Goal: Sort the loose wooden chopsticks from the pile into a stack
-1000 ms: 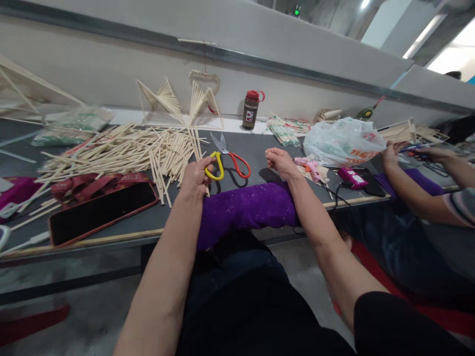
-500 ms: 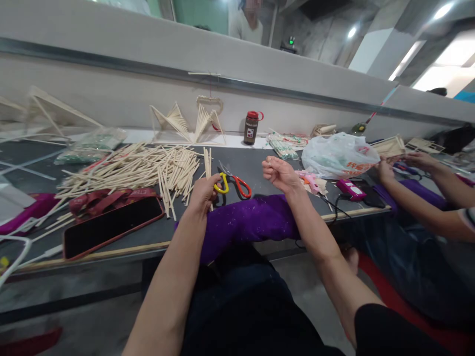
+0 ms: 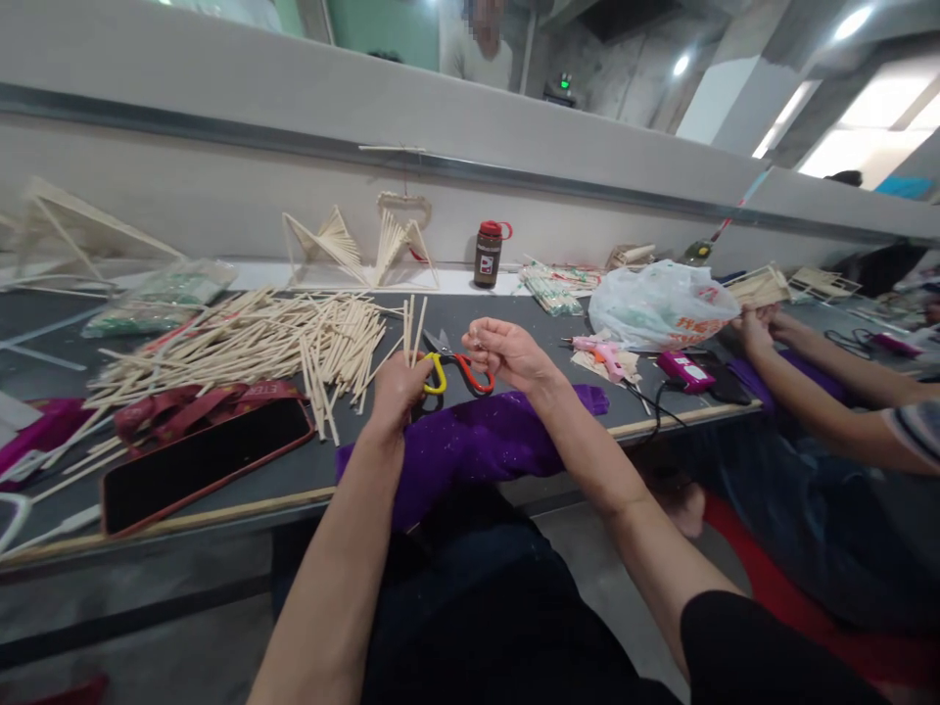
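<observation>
My left hand is closed round a few thin wooden sticks, which stand up out of the fist with their tops slightly spread. My right hand hangs over the table with its fingers pinched together; whatever may be between the fingertips is too small to make out. Between the hands lie scissors with one yellow and one red handle, blades pointing away and partly apart. The yellow handle touches or nearly touches my left hand. Under my wrists a purple cloth covers the table's front edge.
Left of my hands lies a heap of wooden sticks, with a phone in front. Stick models and a bottle stand behind. To the right are a pink glue gun, a plastic bag and another person's hands.
My right hand has moved left and slightly down, towards the scissors and my left hand. The sticks in my left hand have fanned apart a little. The view has shifted slightly.
</observation>
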The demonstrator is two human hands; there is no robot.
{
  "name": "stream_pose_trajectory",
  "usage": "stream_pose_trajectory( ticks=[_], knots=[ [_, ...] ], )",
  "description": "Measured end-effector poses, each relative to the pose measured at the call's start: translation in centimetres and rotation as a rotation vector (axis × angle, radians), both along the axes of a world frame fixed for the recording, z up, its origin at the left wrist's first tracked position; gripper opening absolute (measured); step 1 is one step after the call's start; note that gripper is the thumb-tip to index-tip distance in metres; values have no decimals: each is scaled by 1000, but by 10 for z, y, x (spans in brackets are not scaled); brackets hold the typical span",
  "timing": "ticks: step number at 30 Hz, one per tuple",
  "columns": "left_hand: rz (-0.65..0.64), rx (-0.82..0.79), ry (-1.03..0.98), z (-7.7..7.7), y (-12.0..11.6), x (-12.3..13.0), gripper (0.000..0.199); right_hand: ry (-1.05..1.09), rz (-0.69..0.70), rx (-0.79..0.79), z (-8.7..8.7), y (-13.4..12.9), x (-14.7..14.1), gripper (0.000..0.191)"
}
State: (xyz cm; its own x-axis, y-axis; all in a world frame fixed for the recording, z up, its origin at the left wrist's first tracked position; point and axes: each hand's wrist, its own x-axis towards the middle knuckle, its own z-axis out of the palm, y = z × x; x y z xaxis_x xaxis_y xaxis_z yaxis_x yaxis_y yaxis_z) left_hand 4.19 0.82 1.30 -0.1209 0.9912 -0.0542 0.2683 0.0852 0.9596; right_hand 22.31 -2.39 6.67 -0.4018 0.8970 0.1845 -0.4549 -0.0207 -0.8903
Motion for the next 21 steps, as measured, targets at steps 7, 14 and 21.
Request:
stream_pose_trajectory(
  ticks=[7, 14, 21],
  knots=[
    [4, 45, 312, 9, -3, 0, 21, -73, -15, 19, 3, -1, 2, 30],
    [-30, 77, 627, 11, -1, -4, 30, -308, -244, 207, 26, -13, 47, 24],
    [-39, 65, 883, 10, 4, -6, 42, -615, -1098, 441, 101, 5, 227, 11]
  ],
)
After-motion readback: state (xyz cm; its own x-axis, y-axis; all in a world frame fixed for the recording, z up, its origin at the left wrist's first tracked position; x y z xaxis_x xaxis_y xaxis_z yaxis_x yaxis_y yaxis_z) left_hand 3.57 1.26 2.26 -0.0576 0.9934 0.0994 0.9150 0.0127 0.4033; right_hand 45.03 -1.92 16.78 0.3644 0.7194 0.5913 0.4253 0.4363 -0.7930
